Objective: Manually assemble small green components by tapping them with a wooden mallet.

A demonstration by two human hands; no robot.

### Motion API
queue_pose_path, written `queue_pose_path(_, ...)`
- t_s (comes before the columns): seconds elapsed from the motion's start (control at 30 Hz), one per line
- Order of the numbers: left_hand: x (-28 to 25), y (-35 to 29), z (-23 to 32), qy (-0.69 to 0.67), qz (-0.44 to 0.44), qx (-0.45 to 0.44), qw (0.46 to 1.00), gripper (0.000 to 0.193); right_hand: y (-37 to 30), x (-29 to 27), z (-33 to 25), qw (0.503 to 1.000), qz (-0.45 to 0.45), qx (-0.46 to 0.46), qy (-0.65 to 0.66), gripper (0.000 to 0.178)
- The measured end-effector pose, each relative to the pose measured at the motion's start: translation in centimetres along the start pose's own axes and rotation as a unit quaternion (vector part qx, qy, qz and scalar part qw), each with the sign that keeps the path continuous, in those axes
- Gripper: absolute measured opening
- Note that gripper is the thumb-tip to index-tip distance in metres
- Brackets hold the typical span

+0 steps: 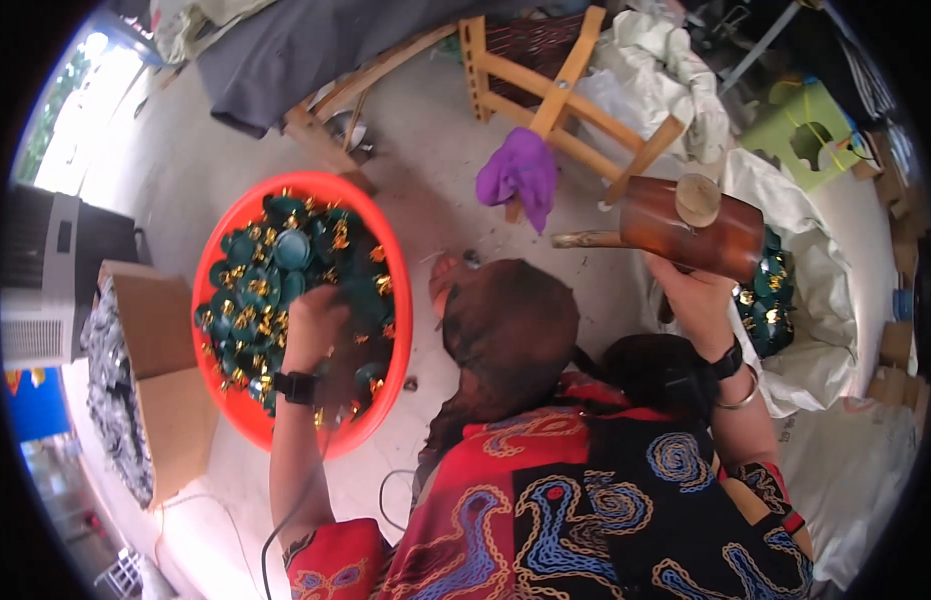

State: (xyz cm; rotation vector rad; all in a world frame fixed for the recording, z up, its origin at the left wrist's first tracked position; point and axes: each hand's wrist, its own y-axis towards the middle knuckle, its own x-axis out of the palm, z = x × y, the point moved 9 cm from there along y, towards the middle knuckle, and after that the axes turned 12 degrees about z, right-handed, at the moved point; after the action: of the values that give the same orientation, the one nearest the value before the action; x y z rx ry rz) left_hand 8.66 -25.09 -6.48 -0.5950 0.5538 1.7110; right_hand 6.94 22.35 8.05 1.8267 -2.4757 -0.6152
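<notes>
My left hand reaches into a round red basin, its fingers blurred by motion. Many dark green, cap-like discs with shiny gold fittings fill the basin. A watch sits on each wrist. My right hand is raised at the right, against the underside of a brown, glossy cylinder with a pale wooden knob and a stick-like wooden handle. The fingers seem to grip it, though the cylinder partly hides them. Behind that hand, more green and gold pieces lie in an open white sack.
An opened cardboard box with silvery grey material stands left of the basin. A wooden folding stool frame stands ahead, a purple cloth hanging from it. A light-green box is at the far right. A dark-clothed knee rises in the middle.
</notes>
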Motion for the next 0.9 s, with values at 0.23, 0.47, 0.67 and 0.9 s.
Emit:
queue_pose_path(0.23, 5.4, 6.7, 22.4, -0.166, 0.224, 0.227, 0.933, 0.021, 2.4, -1.1, -2.7, 0.992, 0.105, -0.032, -0.069, 0.027)
queue_pose_path(0.47, 14.9, 7.1, 25.8, -0.002, 0.197, 0.454, 0.869, 0.039, 6.2, 0.6, -6.0, 0.994, 0.093, -0.061, -0.015, 0.032)
queue_pose_path(0.67, 15.8, 7.3, 25.4, 0.010, 0.196, 0.454, 0.869, 0.039, 9.8, 4.6, -9.0, 0.980, 0.054, -0.190, -0.034, 0.029)
queue_pose_path(0.9, 15.7, 7.5, 25.3, 0.015, 0.177, 0.443, 0.879, 0.032, 11.8, 9.0, -8.5, 0.958, -0.040, -0.216, -0.182, 0.022)
